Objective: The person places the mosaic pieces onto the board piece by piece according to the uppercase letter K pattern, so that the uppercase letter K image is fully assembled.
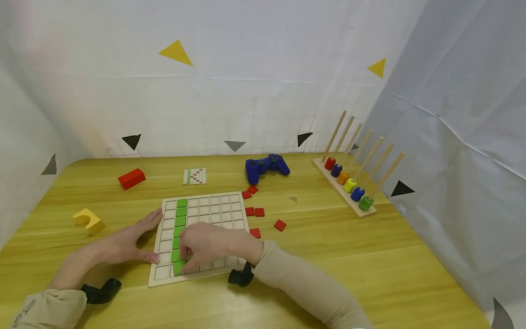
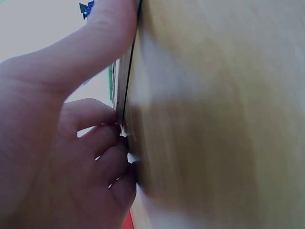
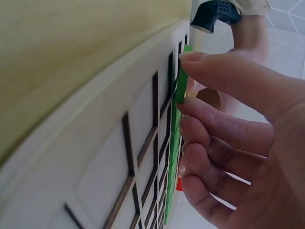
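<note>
A pale wooden grid board (image 1: 213,208) lies on the table with a column of green tiles (image 1: 181,214) in its second row of cells from the left. My right hand (image 1: 185,266) rests on the board's near part and pinches a green tile (image 1: 178,268) at the column's near end. In the right wrist view the thumb and fingers (image 3: 209,76) grip that green tile (image 3: 181,81) edge-on against the board (image 3: 109,157). My left hand (image 1: 141,237) lies flat on the table with its fingers against the board's left edge. The left wrist view shows those fingers (image 2: 102,133) touching that edge.
Loose red tiles (image 1: 255,212) lie right of the board. Behind are a blue game controller (image 1: 267,167), a pattern card (image 1: 195,176) and a red block (image 1: 131,178). A yellow arch block (image 1: 89,220) sits at left. A peg rack with coloured beads (image 1: 347,183) stands at right.
</note>
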Demonstrator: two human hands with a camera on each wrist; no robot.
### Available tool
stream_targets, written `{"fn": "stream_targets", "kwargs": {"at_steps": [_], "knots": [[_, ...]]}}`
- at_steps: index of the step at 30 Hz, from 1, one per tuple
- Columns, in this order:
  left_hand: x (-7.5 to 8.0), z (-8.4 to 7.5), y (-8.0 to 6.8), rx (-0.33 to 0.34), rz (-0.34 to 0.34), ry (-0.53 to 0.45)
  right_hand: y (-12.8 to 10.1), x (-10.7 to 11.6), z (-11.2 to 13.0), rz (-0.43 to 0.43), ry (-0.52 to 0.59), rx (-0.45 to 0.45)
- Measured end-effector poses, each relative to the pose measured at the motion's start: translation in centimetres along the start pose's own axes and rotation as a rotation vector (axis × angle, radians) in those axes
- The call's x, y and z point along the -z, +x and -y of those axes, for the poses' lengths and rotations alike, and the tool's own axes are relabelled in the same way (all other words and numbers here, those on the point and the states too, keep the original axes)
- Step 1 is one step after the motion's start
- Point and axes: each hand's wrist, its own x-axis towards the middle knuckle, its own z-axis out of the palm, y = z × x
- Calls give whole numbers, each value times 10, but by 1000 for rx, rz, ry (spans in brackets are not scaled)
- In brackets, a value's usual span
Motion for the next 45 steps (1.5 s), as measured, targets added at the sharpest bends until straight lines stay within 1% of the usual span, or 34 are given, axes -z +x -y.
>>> {"fn": "stream_targets", "kwargs": {"at_steps": [3, 11, 22, 34, 40, 45], "knots": [[0, -1, 0, -3, -2, -1, 1, -1, 4, 6, -17, -6], [1, -1, -1, -11, -4, -3, 3, -5, 7, -19, -45, -13], [0, 1, -1, -11, -3, 1, 4, -7, 5, -23, 10, -23], [1, -1, 0, -8, 0, -6, 3, -6, 2, -13, 42, 49], [2, -2, 0, -4, 3, -7, 3, -3, 4, 2, 43, 22], [1, -1, 0, 1, 5, -9, 3, -4, 5, 15, 46, 30]]}}
